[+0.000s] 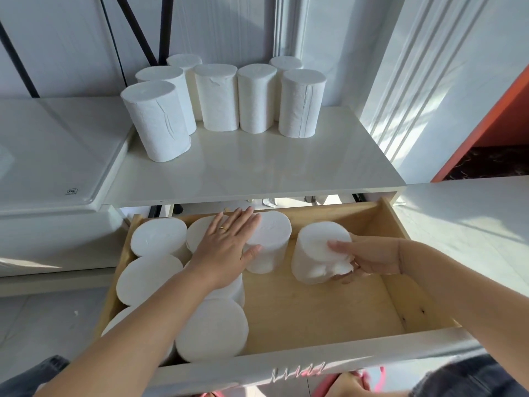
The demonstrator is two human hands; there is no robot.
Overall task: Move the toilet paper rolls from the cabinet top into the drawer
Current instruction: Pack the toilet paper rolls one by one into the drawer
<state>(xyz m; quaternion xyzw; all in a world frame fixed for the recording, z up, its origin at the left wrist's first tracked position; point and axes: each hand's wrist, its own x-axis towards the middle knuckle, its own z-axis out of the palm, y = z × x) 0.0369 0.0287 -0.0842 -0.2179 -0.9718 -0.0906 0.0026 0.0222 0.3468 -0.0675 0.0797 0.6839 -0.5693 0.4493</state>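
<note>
Seven rolls (220, 96) stand upright on the cabinet top (257, 167). Below it, the open drawer (323, 305) holds stored rolls (148, 279), upright and packed along its left side. The left hand (226, 242), fingers straight, lies flat across two back-row tops. Further right, the right hand (369, 256) grips a tilted roll (317, 253) inside the drawer.

toilet paper rolls (220, 98): matt white paper, creased
cabinet top (257, 167): smooth, glossy white
drawer (315, 305): pale bare wood inside, matt
ring (223, 229): shiny yellow metal
</note>
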